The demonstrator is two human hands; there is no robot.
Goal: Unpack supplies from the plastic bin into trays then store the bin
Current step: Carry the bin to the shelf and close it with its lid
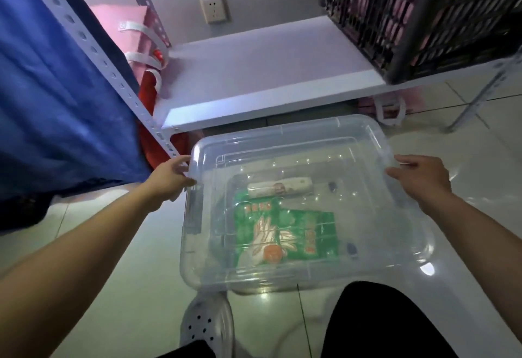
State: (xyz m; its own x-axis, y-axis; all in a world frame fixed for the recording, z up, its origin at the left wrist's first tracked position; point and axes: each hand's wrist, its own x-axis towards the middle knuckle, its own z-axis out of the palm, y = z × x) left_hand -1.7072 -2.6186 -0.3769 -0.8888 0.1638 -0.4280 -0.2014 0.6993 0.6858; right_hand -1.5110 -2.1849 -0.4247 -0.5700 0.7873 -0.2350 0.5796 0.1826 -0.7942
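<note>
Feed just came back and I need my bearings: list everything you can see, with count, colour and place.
plastic bin: 1, clear, on the floor below the shelf, lid on
green packet: 1, green with a glove print, inside the bin
white roll: 1, whitish, inside the bin beyond the packet
shelf: 1, white, low, against the wall
crate: 1, black lattice, on the shelf at right
blue cloth: 1, hanging at left
pink bag: 1, white straps, behind the rack post
wall socket: 1, beige, above the shelf
shoe: 1, pale, perforated, bottom edge
left hand: fingers curled on the bin's left rim
right hand: fingers curled on the bin's right rim
</note>
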